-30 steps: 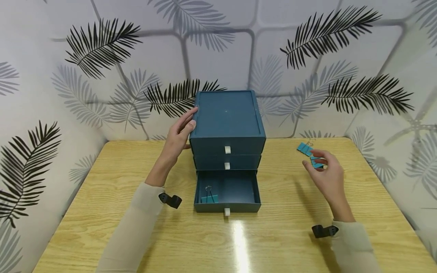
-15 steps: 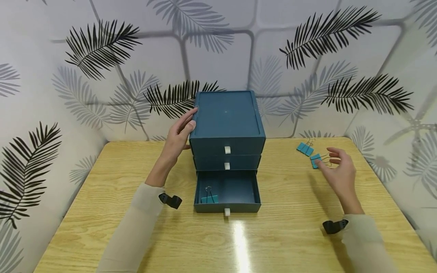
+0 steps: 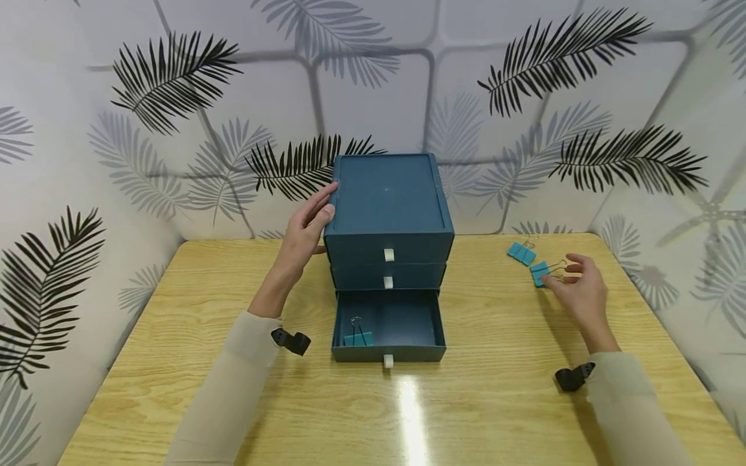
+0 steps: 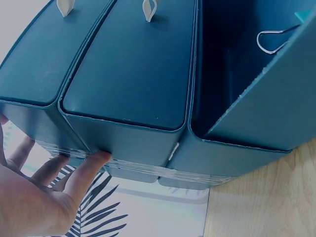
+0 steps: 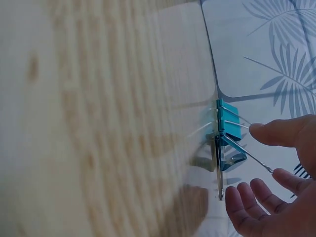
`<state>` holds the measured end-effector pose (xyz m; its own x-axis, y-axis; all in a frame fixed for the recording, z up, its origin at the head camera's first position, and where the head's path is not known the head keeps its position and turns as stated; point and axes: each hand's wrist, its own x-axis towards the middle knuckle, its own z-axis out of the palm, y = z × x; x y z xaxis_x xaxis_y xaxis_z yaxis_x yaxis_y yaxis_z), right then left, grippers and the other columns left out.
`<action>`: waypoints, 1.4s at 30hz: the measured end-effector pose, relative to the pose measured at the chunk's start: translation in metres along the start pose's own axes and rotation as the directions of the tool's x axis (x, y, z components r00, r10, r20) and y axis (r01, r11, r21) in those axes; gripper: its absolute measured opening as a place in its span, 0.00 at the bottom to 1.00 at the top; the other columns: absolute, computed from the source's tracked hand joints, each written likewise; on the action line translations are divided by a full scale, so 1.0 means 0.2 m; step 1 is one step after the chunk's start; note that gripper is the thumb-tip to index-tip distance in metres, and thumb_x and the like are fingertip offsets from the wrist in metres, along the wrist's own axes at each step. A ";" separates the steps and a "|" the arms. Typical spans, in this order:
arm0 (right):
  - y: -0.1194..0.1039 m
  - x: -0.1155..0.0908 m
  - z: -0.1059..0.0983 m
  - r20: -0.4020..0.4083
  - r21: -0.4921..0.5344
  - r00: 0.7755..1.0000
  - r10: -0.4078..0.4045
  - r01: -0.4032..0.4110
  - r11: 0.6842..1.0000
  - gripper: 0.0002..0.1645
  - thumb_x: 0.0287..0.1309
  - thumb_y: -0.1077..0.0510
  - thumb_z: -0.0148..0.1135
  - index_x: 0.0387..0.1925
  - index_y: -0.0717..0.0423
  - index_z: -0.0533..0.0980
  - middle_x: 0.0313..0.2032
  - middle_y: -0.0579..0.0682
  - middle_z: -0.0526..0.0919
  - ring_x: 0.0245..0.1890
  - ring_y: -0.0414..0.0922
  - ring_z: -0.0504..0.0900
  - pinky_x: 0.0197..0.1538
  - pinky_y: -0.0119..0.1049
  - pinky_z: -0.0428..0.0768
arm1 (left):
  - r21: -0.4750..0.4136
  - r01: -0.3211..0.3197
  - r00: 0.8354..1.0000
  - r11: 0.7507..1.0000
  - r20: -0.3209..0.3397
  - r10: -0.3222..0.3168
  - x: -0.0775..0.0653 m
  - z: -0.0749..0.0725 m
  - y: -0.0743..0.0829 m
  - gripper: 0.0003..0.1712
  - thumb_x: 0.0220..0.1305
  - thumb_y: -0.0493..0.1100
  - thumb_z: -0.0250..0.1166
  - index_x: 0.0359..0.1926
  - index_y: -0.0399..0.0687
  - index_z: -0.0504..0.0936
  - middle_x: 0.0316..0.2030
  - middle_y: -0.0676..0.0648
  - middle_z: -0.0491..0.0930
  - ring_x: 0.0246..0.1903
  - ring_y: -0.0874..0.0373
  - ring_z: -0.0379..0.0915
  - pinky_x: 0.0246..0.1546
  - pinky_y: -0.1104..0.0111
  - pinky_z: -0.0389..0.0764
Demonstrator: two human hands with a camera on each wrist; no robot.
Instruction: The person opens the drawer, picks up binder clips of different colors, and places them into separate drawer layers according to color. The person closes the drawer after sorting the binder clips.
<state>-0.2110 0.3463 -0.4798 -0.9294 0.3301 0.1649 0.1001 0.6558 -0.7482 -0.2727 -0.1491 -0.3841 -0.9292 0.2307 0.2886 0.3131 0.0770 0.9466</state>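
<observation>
My left hand (image 3: pixel 302 239) rests against the left side of a dark blue drawer unit (image 3: pixel 389 194), fingers extended; the left wrist view shows its fingertips (image 4: pixel 101 157) on the side wall. The bottom drawer (image 3: pixel 408 317) is pulled out and holds a teal binder clip (image 3: pixel 358 339) at its front left. At right, my right hand (image 3: pixel 583 294) is spread around a second teal binder clip (image 3: pixel 539 274) on the table, thumb and index apart near its wire handles (image 5: pixel 252 155). Whether they touch is unclear. Just behind lies a third binder clip (image 3: pixel 521 252).
The wooden table (image 3: pixel 478 401) meets a leaf-patterned backdrop (image 3: pixel 373 77) at the rear and sides. The upper two drawers, each with a white pull tab (image 3: pixel 389 255), are closed. A light reflection lies on the table front.
My right hand has moved rightward from over the nearer binder clip to its handle side, uncovering the clip. The left hand and drawer unit stay in place.
</observation>
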 end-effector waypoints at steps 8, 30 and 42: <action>0.01 0.03 0.03 0.108 -0.003 0.993 0.047 -0.047 0.999 0.44 0.66 0.54 0.69 0.73 0.70 0.60 0.60 0.71 0.72 0.57 0.64 0.76 0.48 0.43 0.77 | -0.007 0.011 1.000 1.000 -0.007 -0.011 0.00 0.00 0.01 0.28 0.79 0.55 0.54 0.77 0.68 0.67 0.77 0.51 0.60 0.74 0.48 0.60 0.50 0.30 0.75; 0.02 0.08 0.05 0.155 -0.138 0.988 0.003 0.018 0.990 0.30 0.59 0.56 0.70 0.55 0.75 0.75 0.50 0.72 0.77 0.46 0.65 0.77 0.49 0.58 0.75 | -0.013 0.013 1.000 1.000 -0.007 -0.013 0.00 -0.01 0.00 0.28 0.79 0.55 0.54 0.77 0.69 0.67 0.77 0.52 0.59 0.74 0.48 0.59 0.51 0.29 0.74; 0.02 0.04 0.01 0.078 -0.080 0.997 0.012 -0.005 0.997 0.25 0.62 0.62 0.65 0.56 0.75 0.75 0.56 0.74 0.77 0.57 0.70 0.73 0.55 0.63 0.74 | 0.001 0.008 1.000 1.000 0.001 -0.008 0.00 0.00 0.01 0.29 0.80 0.53 0.53 0.77 0.67 0.66 0.77 0.51 0.59 0.75 0.48 0.58 0.51 0.28 0.73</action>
<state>-0.2184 0.3504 -0.4837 -0.9531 0.2837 0.1056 0.1333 0.7066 -0.6950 -0.2730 -0.1492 -0.3824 -0.9317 0.2306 0.2807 0.3057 0.0802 0.9488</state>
